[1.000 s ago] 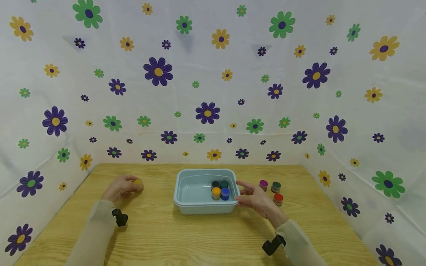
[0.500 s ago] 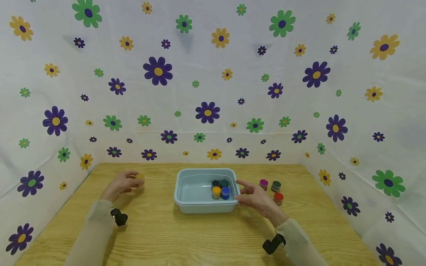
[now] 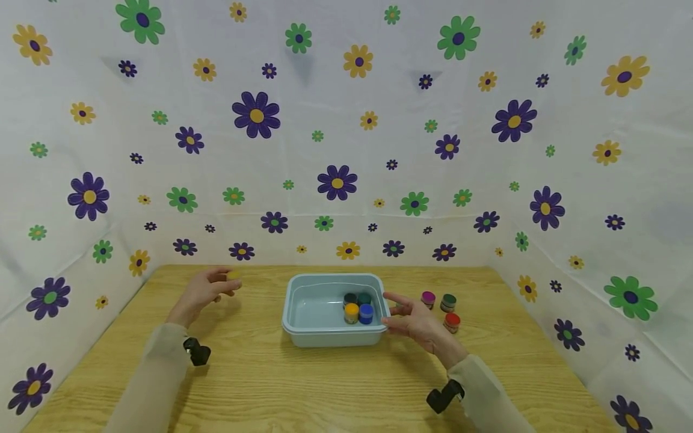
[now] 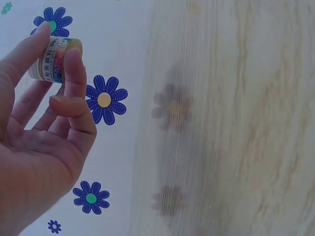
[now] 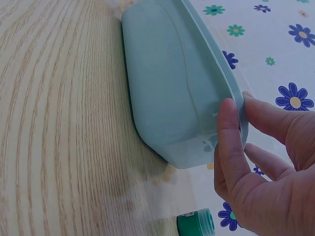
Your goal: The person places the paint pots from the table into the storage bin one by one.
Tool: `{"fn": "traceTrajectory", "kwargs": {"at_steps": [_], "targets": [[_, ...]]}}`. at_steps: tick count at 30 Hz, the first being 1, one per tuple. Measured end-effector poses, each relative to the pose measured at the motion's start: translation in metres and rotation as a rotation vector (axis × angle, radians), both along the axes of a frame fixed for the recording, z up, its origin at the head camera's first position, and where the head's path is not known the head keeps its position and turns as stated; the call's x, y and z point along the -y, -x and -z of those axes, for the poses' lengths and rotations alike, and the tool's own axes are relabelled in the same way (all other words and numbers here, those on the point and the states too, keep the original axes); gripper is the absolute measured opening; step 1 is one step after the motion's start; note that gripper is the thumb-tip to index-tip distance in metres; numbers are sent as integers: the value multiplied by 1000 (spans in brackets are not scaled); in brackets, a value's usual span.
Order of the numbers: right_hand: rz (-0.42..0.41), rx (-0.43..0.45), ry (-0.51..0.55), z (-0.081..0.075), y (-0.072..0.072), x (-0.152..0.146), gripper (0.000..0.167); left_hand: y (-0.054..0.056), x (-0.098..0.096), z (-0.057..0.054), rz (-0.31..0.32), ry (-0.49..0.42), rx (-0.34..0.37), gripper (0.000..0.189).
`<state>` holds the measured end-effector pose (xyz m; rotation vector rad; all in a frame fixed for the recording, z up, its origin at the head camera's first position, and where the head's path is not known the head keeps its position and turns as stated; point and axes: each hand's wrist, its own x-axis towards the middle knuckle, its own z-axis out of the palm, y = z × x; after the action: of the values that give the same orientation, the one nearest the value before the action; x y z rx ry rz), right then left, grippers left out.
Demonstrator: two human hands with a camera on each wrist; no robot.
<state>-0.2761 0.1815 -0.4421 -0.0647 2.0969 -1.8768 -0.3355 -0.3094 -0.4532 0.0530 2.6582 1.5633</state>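
Observation:
At the left of the table, my left hand [image 3: 203, 293] pinches a small paint jar [image 4: 51, 64] between thumb and fingers. Its yellow lid [image 3: 234, 275] shows past the fingertips in the head view, and a printed label wraps its side in the left wrist view. My right hand [image 3: 422, 328] holds the right end of a light blue plastic tub [image 3: 311, 340], its thumb and fingers on either side of the rim [image 5: 235, 96]. Inside the tub, a yellow-orange jar [image 3: 351, 313], a blue jar [image 3: 366, 314] and two dark jars [image 3: 364, 299] stand together toward the right.
Right of the tub, beyond my right hand, stand a magenta-lidded jar [image 3: 428, 299], a dark green one [image 3: 448, 302] and a red one [image 3: 452, 323]. A green jar [image 5: 194, 223] shows below the tub's end in the right wrist view. Flowered white cloth [image 3: 346, 150] walls the table.
My left hand has moved away from me and slightly right, carrying the yellow-lidded paint jar. My right hand and the tub have stayed in place.

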Motion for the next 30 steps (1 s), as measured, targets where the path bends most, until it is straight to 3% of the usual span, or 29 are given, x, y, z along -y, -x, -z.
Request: {"fn": "traceTrajectory", "kwargs": {"at_steps": [5,10,16,23,30], "targets": [[-3,-4,2,1,0,0,69,0,-12,-2,-14,-32,-22,76],[3,-4,-2,1,-1,1,69,3,-29,-1,-14,-87,32,82],[19,2,0,0,0,1,68,0,-57,-8,-11,-139,69,77],[13,2,-2,0,0,1,69,-3,-82,-12,-14,-180,43,68],[5,3,7,-1,-1,0,70,-5,-104,-13,-79,-199,-12,68]]}}
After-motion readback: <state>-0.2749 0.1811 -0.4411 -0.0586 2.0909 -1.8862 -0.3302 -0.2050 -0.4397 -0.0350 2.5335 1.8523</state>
